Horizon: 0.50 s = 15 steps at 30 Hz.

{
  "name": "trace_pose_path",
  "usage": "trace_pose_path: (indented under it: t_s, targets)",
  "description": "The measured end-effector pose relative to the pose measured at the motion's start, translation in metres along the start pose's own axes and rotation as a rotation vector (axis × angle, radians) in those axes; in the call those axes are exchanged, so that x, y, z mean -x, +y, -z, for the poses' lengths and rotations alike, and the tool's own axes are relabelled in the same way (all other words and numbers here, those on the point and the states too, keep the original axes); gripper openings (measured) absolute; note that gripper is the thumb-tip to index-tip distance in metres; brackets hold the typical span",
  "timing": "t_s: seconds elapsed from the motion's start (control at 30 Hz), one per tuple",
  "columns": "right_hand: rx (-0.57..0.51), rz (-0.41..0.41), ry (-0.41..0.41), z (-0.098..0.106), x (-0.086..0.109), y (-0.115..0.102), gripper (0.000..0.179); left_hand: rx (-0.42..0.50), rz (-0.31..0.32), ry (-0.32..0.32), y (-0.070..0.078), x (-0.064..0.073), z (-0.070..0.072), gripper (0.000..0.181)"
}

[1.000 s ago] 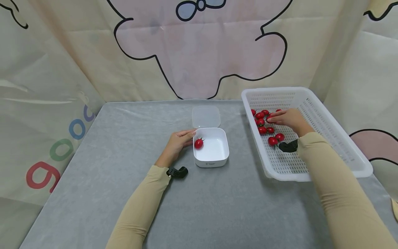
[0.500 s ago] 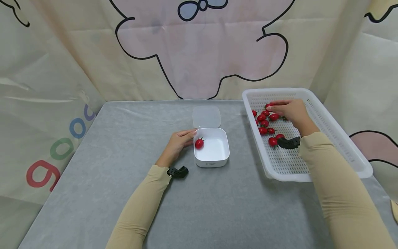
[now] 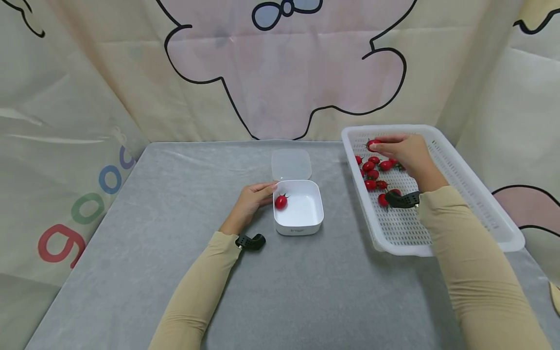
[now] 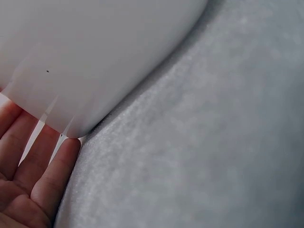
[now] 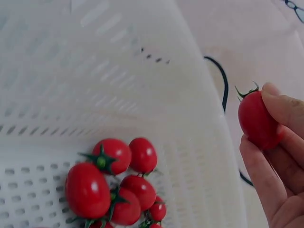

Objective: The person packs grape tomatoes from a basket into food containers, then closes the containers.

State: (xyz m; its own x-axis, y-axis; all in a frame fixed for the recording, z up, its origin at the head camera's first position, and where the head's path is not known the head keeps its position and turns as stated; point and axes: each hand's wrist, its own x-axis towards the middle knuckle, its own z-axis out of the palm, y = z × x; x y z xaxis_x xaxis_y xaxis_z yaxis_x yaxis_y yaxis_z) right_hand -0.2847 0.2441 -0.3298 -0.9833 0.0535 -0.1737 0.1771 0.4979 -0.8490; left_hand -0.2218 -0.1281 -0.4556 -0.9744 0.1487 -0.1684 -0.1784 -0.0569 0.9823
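Between the thumb and fingers of my right hand is a cherry tomato with a green stalk, raised over the far left part of the white basket. Several more cherry tomatoes lie on the basket's slotted floor below that hand. At the centre of the table stands a small square white box. One cherry tomato lies inside it, by the left wall. My left hand touches the box's left side, its fingers extended against the wall in the left wrist view.
Behind the box a translucent lid lies flat on the grey cloth-covered table. A printed curtain hangs along the back edge, with more curtain on both sides. The basket's raised rim borders the right part of the table.
My right hand has picked up a cherry tomato from among the others and lifted it toward the basket's far left. The left hand has stayed at the box.
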Motion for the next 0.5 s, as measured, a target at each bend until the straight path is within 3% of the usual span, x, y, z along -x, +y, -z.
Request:
trace_pose_path:
  t_s: [0.37, 0.5]
  targets:
    - [0.024, 0.047, -0.02, -0.013, 0.008, -0.017, 0.064, 0.004, -0.001, 0.002, 0.0, 0.0, -0.001, 0.037]
    - [-0.016, 0.075, -0.026, -0.018, 0.012, -0.024, 0.053, 0.008, -0.006, -0.003, 0.0, 0.0, -0.002, 0.037]
